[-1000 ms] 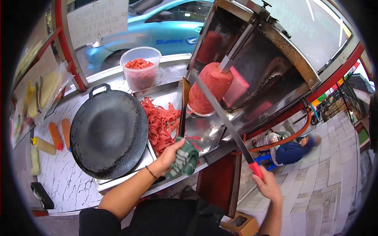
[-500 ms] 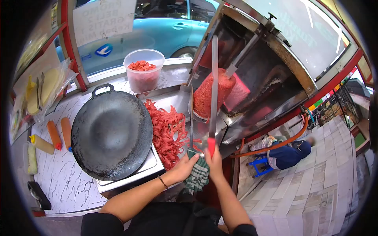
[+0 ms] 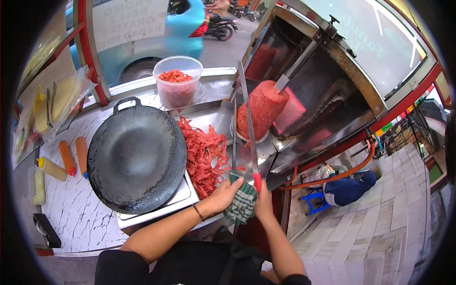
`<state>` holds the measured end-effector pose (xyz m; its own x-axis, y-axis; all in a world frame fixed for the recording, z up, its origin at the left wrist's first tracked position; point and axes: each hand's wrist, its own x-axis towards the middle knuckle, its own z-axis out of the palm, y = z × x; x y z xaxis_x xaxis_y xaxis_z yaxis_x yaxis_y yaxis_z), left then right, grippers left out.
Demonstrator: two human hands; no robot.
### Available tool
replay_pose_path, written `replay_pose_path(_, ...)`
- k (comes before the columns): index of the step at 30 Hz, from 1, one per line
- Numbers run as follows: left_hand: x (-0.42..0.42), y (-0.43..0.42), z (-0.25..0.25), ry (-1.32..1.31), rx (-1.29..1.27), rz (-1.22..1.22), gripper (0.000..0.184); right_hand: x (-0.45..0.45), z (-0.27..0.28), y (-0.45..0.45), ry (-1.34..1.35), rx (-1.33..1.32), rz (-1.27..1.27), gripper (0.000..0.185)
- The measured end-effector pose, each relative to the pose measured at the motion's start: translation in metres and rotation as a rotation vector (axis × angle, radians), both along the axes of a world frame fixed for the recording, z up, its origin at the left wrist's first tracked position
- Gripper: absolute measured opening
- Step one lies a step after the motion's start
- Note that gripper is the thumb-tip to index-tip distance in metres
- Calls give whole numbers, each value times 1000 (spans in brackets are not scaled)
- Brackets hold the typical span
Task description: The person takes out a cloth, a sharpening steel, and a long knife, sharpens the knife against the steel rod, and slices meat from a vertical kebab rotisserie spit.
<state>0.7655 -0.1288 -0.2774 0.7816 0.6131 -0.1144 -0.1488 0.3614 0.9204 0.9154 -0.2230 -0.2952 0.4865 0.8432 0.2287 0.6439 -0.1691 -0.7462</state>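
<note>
My left hand (image 3: 222, 195) is closed around a green-and-white checked cloth (image 3: 241, 203), which wraps the near end of a thin dark metal rod (image 3: 234, 142). In my right hand (image 3: 264, 203) is the red handle of a long knife (image 3: 250, 130). Its blade points away from me, leaning slightly left, close beside the rod; I cannot tell whether they touch. Past the blade a cone of red meat (image 3: 266, 107) sits on a tilted-looking spit before the grill (image 3: 327, 95). Left of the rod, shaved meat strips (image 3: 203, 154) lie in a metal tray (image 3: 216, 114).
A black wok (image 3: 135, 156) rests on a white-topped stove (image 3: 190, 194) at left. Behind it stands a clear tub (image 3: 178, 92) of meat strips. Sauce bottles (image 3: 66, 154) lie on the marbled counter (image 3: 71, 204). An orange hose (image 3: 332, 178) hangs at right, near a seated person (image 3: 349, 187).
The knife blade has swung left, its tip now nearer the rod and lower. Both hands have shifted slightly. Outside, the blue car has moved left and a motorcycle shows.
</note>
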Motion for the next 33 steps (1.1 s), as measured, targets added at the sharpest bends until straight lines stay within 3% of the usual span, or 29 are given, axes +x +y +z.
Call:
replay_pose_path(1, 2, 1, 4, -15, -52, 9, 34, 1, 20, 14, 1, -42, 15, 26)
replay_pose_path(4, 7, 7, 4, -28, -105, -4, 34, 15, 1, 15, -10, 10, 63, 28)
replay_pose_path(6, 11, 17, -6, -23, 3, 33, 37, -1, -1, -24, -27, -83, 2, 31)
replay_pose_path(9, 11, 20, -2, 18, -92, -29, 43, 4, -9, -46, -68, -63, 50, 29)
replay_pose_path(14, 20, 21, 10, 4, -184, 13, 45, 19, 26, 5, -52, -164, 44, 27)
replay_pose_path(18, 19, 26, 17, -33, -367, -20, 48, 17, 15, -55, -151, -82, 52, 30)
replay_pose_path(19, 21, 27, 16, -45, -358, -18, 51, 18, 18, -63, -123, -221, 10, 28)
replay_pose_path(24, 24, 27, 17, -52, -440, -40, 55, 29, 37, -30, -135, -293, 20, 23)
replay_pose_path(27, 17, 38, 17, -147, -665, -112, 51, 34, 58, -62, -213, -343, 38, 28)
replay_pose_path(30, 23, 56, -16, -295, -677, -4, 48, 58, 75, -108, -218, -467, 40, 28)
replay_pose_path(33, 15, 53, -9, -362, -685, -95, 46, 63, 98, -115, -230, -554, 87, 29)
